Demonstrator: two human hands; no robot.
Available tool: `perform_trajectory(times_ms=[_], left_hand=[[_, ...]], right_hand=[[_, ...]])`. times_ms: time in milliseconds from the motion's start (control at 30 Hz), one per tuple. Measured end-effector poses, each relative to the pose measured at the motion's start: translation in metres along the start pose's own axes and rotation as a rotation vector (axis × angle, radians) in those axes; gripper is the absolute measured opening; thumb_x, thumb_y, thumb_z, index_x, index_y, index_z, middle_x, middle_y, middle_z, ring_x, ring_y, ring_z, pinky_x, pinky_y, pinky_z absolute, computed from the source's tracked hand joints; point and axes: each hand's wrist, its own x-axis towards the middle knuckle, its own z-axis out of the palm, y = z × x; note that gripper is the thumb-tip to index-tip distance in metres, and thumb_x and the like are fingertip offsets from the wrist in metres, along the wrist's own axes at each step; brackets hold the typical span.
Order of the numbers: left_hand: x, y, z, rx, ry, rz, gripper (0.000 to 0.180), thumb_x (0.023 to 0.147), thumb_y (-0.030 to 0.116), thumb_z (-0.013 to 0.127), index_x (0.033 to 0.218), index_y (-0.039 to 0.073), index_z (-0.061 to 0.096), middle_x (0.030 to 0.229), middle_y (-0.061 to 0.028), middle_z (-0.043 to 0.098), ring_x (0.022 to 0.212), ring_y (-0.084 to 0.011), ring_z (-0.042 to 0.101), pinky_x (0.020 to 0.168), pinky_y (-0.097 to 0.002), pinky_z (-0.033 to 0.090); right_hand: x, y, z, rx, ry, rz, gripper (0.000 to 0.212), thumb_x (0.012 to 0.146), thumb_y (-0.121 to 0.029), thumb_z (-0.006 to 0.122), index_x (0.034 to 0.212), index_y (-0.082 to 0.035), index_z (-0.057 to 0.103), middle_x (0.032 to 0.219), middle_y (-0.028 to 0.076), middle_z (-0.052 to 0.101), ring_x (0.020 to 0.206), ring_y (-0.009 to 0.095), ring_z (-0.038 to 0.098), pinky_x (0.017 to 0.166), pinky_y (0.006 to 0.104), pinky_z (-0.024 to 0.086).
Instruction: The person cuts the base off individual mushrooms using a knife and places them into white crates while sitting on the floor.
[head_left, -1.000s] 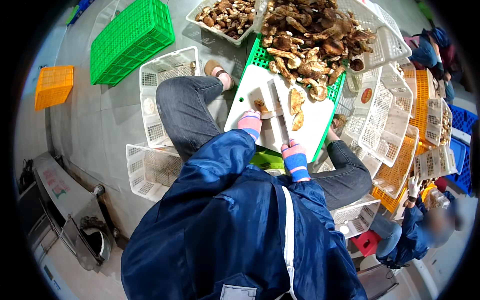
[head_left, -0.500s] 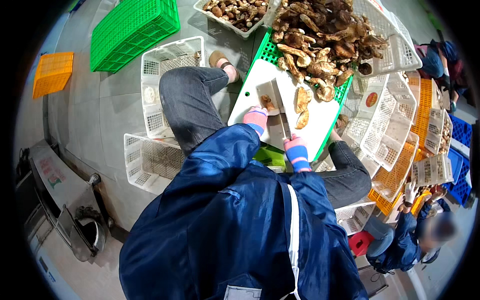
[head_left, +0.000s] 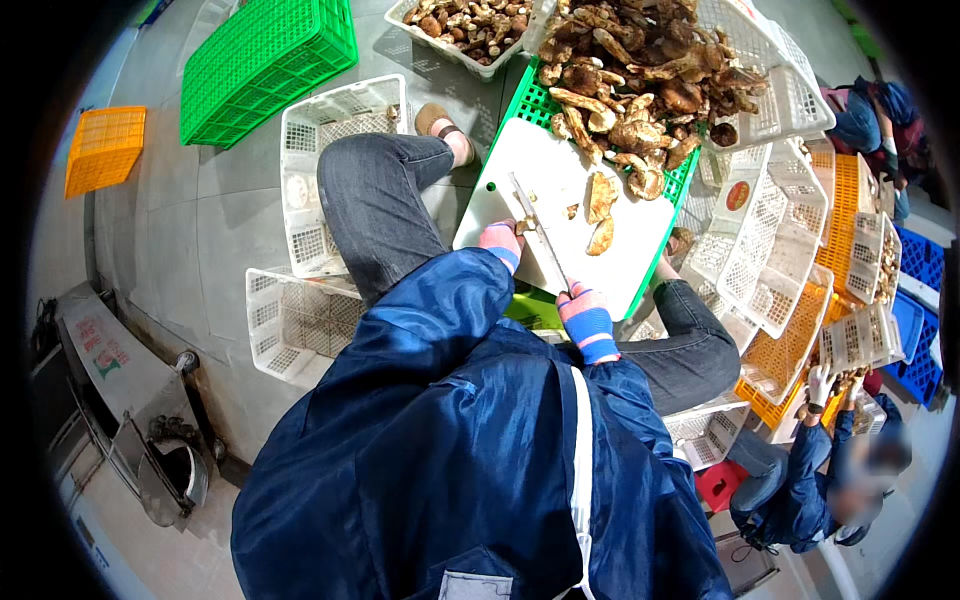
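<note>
On my feed, the left hand and right hand wear pink gloves banded in blue, against a navy jacket with a white stripe. I see a silver-grey knife, a white cutting board, mushrooms mottled brown and cream, and dark-grey jeans, with lattice patterning on a bright green crate, an orange crate and a white crate.

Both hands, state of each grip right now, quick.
Left hand: closed on a mushroom piece.
Right hand: closed, holding the knife by its handle end.
</note>
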Motion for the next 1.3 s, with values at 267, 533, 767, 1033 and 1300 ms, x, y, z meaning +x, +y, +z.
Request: perform_trajectory(times_ms=[267,533,767,1033,1300], left_hand=[[0.004,0.005,-0.003,0.048,-0.017,0.023,0.019,0.067,0.022,0.058,0.076,0.006,0.059,0.073,-0.0162,0.057,0.071,-0.0318,0.055,0.064,-0.0372,0.044],[0.001,0.011,-0.008,0.108,-0.013,0.016,0.019,0.068,0.024,0.056,0.078,0.008,0.058,0.073,-0.0142,0.057,0.07,-0.0316,0.054,0.063,-0.038,0.044],[0.004,0.007,-0.009,0.114,-0.071,0.064,0.025,0.065,0.022,0.059,0.083,0.005,0.053,0.08,-0.0158,0.055,0.076,-0.0317,0.053,0.067,-0.0378,0.043],[0.002,0.046,-0.018,0.258,-0.021,0.102,0.069,0.058,0.015,0.066,0.118,0.016,0.031,0.103,-0.0205,0.042,0.095,-0.0347,0.043,0.079,-0.0382,0.038],[0.001,0.009,0.002,0.156,0.139,0.245,0.023,0.064,0.013,0.057,0.084,0.004,0.051,0.081,-0.0157,0.052,0.08,-0.0312,0.05,0.069,-0.0367,0.042]], right_hand=[[0.0,0.003,-0.003,-0.074,-0.035,0.022,0.032,0.069,-0.026,0.049,0.098,-0.014,0.056,0.083,0.016,0.057,0.077,0.031,0.055,0.072,0.0358,0.043],[-0.002,0.004,-0.003,-0.081,-0.002,-0.015,0.03,0.069,-0.026,0.048,0.097,-0.015,0.055,0.08,0.015,0.057,0.075,0.031,0.055,0.07,0.037,0.043],[-0.008,0.003,-0.006,-0.052,0.021,-0.04,0.03,0.069,-0.025,0.049,0.096,-0.015,0.056,0.079,0.016,0.057,0.074,0.031,0.055,0.069,0.037,0.044],[-0.001,0.023,-0.016,0.041,0.201,0.067,0.032,0.068,-0.024,0.048,0.094,-0.006,0.056,0.069,0.02,0.056,0.066,0.033,0.055,0.065,0.038,0.044],[-0.014,0.01,-0.008,0.055,0.038,0.03,0.03,0.07,-0.026,0.048,0.097,-0.014,0.056,0.08,0.015,0.058,0.075,0.03,0.055,0.07,0.0361,0.043]])
